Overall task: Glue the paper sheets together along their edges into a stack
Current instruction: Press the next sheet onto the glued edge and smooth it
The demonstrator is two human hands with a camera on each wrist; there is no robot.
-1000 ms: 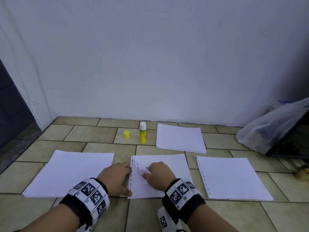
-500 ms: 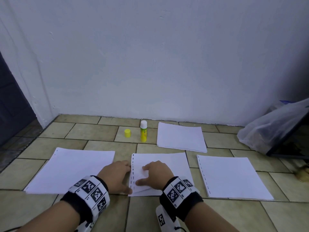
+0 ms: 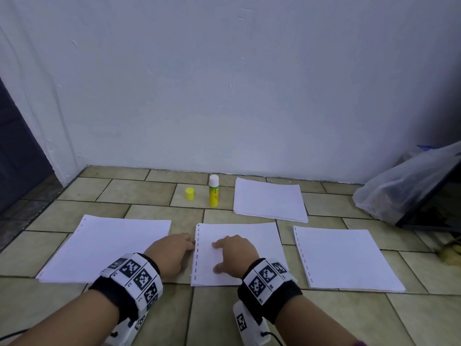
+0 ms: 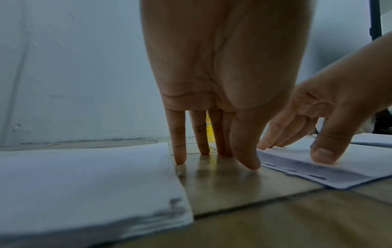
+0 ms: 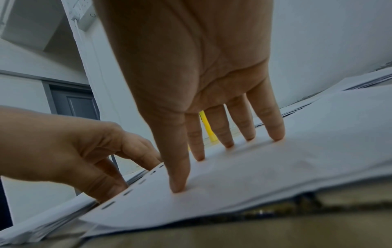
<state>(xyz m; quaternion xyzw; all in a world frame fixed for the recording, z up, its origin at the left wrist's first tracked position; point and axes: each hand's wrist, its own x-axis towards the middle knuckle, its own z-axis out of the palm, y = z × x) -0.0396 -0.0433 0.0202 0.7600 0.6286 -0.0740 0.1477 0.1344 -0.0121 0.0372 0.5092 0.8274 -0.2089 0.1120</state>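
A middle pile of white sheets [image 3: 252, 236] with a punched left edge lies on the tiled floor. My right hand [image 3: 232, 253] presses on it with straight, spread fingers [image 5: 224, 142], the thumb near the holes. My left hand [image 3: 172, 250] stands on straight fingertips [image 4: 180, 157] on the bare tile just left of that pile, and its thumb touches the punched edge [image 4: 297, 169]. Neither hand holds anything. The yellow glue stick [image 3: 214, 191] stands uncapped near the wall, with its yellow cap [image 3: 189, 194] beside it.
A larger white pile [image 3: 104, 248] lies to the left, another punched pile [image 3: 344, 258] to the right, and a fourth pile [image 3: 269, 198] behind. A clear plastic bag [image 3: 404, 186] and a dark panel sit at the far right. The white wall is close behind.
The top sheet of the middle pile, slightly askew half a second ago, now lies square on the pile. My right hand has flattened on it; my left hand stays at the punched edge.
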